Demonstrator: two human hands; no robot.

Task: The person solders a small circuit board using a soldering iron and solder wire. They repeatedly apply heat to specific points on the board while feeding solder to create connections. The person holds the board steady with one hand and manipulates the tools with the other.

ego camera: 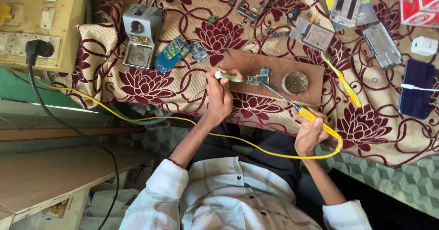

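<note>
I note the left hand (218, 97) closed around a small green-handled tool (228, 77), its working end touching the little circuit board (259, 78) that lies on the brown wooden board (274, 77). The right hand (310, 131) is clamped pen-fashion on the yellow handle of a soldering iron (315, 119), whose thin dark shaft runs up and left so the tip meets the circuit board from the near side. I judge the circuit board to be very light, stiff and fragile, apt to skid under the tip unless pinned; it is best taken by its bare edges, never across the parts on its face. The iron I judge light but hot along the metal shaft, so the handle is the only safe hold, and its coiled yellow cable (183, 120) will tug on it. A round metal tin (295, 82) sits in the wooden board just right of the work. Further out on the flowered cloth (151, 86) of the worktop lie a blue circuit board (171, 54), a grey stand (141, 35), a yellow toothbrush (342, 78) and stripped phone frames (382, 45). A switch panel (39, 22) stands far left.
</note>
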